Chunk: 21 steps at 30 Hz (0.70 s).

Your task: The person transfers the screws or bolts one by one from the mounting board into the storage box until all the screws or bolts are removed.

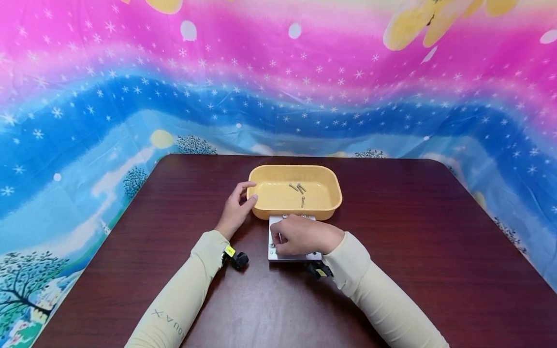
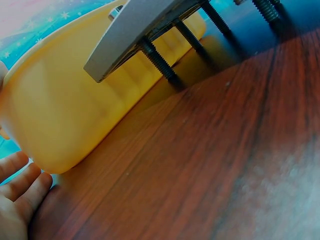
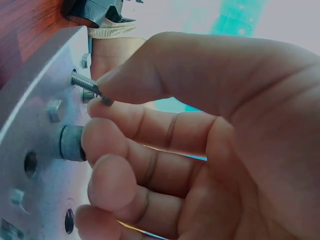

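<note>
My left hand (image 1: 235, 210) holds the left end of a yellow plastic container (image 1: 296, 211), thumb and index finger at its rim. Lower down, other fingertips of that hand (image 2: 22, 187) meet the container's outer wall near the table. Over a silver metal plate (image 1: 296, 257), my right hand (image 1: 300, 235) pinches a small threaded bolt (image 3: 84, 81) between thumb and index finger. One end of this bolt is right at the plate's surface; the fingertips partly cover the other. The remaining fingers curl beside a thick bolt head (image 3: 73, 143) on the plate.
Several loose bolts (image 1: 302, 202) lie inside the container, which stands directly behind the plate. Threaded shanks (image 2: 157, 59) stick out beneath the plate. Its face has open holes (image 3: 31, 164). A dark wooden table (image 1: 413, 217) lies underneath, with a patterned cloth (image 1: 278, 96) behind it.
</note>
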{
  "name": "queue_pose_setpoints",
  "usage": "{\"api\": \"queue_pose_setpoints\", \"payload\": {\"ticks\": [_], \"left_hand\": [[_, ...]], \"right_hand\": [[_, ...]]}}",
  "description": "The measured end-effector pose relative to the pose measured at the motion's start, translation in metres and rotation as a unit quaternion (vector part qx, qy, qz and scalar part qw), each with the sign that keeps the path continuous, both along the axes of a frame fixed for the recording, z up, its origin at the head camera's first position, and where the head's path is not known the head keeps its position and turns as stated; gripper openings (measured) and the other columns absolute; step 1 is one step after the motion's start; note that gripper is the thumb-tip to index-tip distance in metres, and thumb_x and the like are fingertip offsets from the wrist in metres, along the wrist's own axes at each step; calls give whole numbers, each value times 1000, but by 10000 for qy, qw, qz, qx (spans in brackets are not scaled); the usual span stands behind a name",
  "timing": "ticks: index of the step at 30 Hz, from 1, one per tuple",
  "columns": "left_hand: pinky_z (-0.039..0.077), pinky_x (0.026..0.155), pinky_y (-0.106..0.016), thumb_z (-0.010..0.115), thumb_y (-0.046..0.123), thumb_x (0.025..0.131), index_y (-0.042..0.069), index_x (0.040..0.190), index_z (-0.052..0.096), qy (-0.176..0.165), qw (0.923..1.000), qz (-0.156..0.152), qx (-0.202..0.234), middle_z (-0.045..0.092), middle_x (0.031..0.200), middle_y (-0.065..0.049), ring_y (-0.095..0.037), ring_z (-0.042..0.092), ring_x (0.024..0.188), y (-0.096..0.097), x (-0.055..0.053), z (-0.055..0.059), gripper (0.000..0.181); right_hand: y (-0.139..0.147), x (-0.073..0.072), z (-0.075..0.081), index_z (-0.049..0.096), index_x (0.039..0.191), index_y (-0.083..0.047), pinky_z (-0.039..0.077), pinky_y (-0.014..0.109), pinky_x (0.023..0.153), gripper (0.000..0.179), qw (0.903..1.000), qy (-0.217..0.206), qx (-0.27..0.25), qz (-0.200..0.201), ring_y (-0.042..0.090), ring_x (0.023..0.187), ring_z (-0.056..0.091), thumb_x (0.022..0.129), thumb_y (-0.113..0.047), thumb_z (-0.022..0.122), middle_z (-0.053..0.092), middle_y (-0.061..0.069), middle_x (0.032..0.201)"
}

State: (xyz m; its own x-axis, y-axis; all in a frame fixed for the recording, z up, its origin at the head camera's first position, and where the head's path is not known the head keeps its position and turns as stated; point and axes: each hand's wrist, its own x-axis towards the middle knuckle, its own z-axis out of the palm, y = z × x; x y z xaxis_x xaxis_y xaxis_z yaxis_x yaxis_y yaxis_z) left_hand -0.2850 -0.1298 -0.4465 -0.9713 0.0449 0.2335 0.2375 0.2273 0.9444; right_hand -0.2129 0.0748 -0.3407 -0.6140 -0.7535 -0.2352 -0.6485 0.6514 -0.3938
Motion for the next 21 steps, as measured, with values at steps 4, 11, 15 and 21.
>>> {"api": "queue_pose_setpoints", "payload": {"ticks": [4, 11, 15, 21], "left_hand": [[45, 95, -44, 60, 20, 95, 19, 130, 53, -18, 10000, -20, 10, 52, 135, -1, -22, 52, 119, 0, 0, 0, 35], [46, 95, -42, 60, 19, 95, 20, 129, 54, -24, 10000, -14, 7, 53, 135, -3, -21, 53, 118, 0, 0, 0, 35], [46, 94, -41, 60, 18, 95, 19, 129, 54, 26, 10000, -16, 22, 53, 135, -4, -22, 54, 118, 0, 0, 0, 35], [45, 96, -43, 59, 19, 95, 19, 130, 53, -23, 10000, -12, 7, 52, 135, 0, -23, 52, 120, 1, 0, 0, 35]], "right_hand": [[0, 0, -1, 57, 78, -20, 42, 24, 56, 11, 10000, 59, 0, 43, 6, 59, 49, 87, -17, 63, 55, -8, 67], [0, 0, 0, 57, 78, -20, 40, 23, 55, 12, 10000, 35, 12, 72, 5, 57, 48, 88, -18, 62, 53, -9, 66], [0, 0, -1, 57, 77, -20, 40, 23, 55, 13, 9999, 63, -18, 82, 5, 57, 48, 89, -17, 61, 53, -9, 65], [0, 0, -1, 57, 76, -20, 40, 23, 54, 14, 9999, 140, -67, 64, 5, 57, 47, 89, -17, 60, 52, -9, 65]]}}
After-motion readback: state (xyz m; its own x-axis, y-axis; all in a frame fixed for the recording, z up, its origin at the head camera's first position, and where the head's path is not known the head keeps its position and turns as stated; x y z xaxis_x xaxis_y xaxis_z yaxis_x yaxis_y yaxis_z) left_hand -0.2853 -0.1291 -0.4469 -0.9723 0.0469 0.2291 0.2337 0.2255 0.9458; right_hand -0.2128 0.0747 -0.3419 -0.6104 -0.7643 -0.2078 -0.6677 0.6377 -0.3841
